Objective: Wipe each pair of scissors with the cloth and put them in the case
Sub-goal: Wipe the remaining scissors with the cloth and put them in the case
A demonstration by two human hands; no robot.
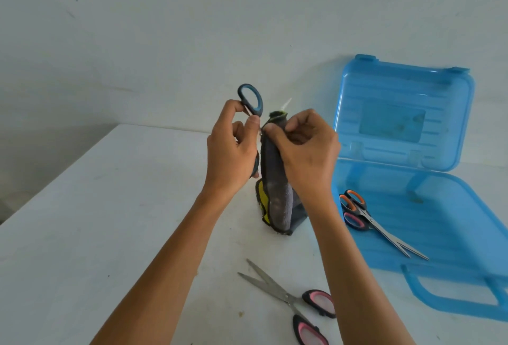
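**While the left hand (231, 149) is holding the blue-handled scissors (250, 97), the right hand (308, 149) is pinching the cloth (276, 193) round the blades**

As the left grip is clenching on the scissors' handles, its thumb and forefinger are closing just below the upper blue-lined loop, which is standing clear above the knuckles. The lower handle is showing only as a dark edge beside the palm. The right grip is grasping the cloth, thumb and fingers pinching it round the blades close to the pivot, just beside the left thumb. A pale blade tip (287, 102) is poking out of the cloth's top fold.

The cloth, grey with a yellow face and dark edging, is hanging down between the two wrists. Whether its lower end is touching the white tabletop (110, 221) cannot be told.

Nearer the person, the pink-handled scissors (288, 296) are lying flat on the tabletop beside the right forearm, blades slightly parted and pointing away to the left.

To the right, the translucent blue case (453, 234) is sitting open on the tabletop, its lid (404, 114) standing up towards the pale wall (165, 28) and its carry handle facing the near edge. Inside the base, close to its left wall, the orange-and-pink scissors (368, 217) are lying with blades a little apart, pointing towards the near right.
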